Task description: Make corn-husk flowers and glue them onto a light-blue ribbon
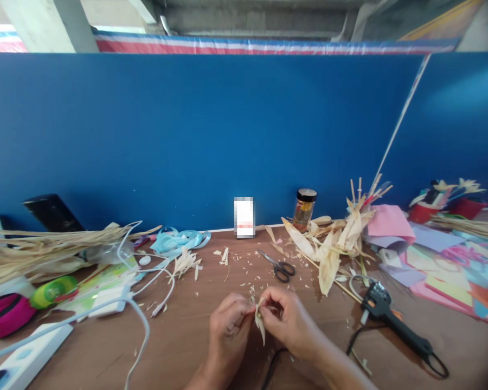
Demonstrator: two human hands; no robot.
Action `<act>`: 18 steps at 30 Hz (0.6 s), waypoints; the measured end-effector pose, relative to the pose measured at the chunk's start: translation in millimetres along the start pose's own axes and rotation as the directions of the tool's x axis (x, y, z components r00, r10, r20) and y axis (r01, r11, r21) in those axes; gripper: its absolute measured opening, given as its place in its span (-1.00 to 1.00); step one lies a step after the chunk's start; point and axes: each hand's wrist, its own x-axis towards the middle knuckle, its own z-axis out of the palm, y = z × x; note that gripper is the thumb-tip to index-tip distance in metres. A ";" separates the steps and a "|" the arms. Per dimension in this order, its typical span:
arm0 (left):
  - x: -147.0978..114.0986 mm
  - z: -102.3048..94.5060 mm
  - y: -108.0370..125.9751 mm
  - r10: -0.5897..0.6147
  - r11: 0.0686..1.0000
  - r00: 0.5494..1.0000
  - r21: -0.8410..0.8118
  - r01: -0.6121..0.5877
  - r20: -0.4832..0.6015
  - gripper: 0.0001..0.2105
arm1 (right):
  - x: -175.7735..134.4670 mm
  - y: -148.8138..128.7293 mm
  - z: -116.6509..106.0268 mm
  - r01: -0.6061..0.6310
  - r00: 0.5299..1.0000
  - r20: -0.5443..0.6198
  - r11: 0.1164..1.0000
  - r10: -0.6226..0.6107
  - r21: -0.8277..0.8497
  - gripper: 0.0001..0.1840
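Close together over the brown table [179, 357], both hands are closed in a pinch. Between the fingertips of my right hand [284, 319] is a pale dried husk strip [260, 327], its pointed end hanging down. My left hand [231, 327] presses its thumb and finger at the upper end of the same strip, touching it from the left. The fingers partly cover the strip's top. Beyond the hands lie black-handled scissors [282, 271] with their blades apart, among scattered husk scraps [250, 287].
A black glue gun [402, 322] lies at the right, near a heap of dried husks [333, 249] and coloured paper [439, 260]. A dark-lidded jar [305, 208] stands by the blue partition [228, 130]. White cables [144, 314], a power strip [32, 355] and blue ribbon [179, 241] occupy the left.
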 end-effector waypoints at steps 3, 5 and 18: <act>0.6 0.7 -0.7 -0.012 1.000 1.000 -0.006 0.012 0.003 -0.88 | 2.4 3.2 0.1 -0.041 0.999 0.028 0.997 0.039 0.063 -0.90; 1.0 0.6 -1.3 -0.026 0.999 1.000 -0.025 0.026 0.007 -0.89 | 4.5 4.6 0.6 -0.056 0.998 0.019 0.993 0.055 0.100 -0.91; 2.8 -1.1 -1.6 -0.099 0.995 0.994 -0.012 0.100 0.051 -0.90 | 7.6 9.6 2.4 -0.040 0.998 -0.044 0.982 0.049 0.186 -0.89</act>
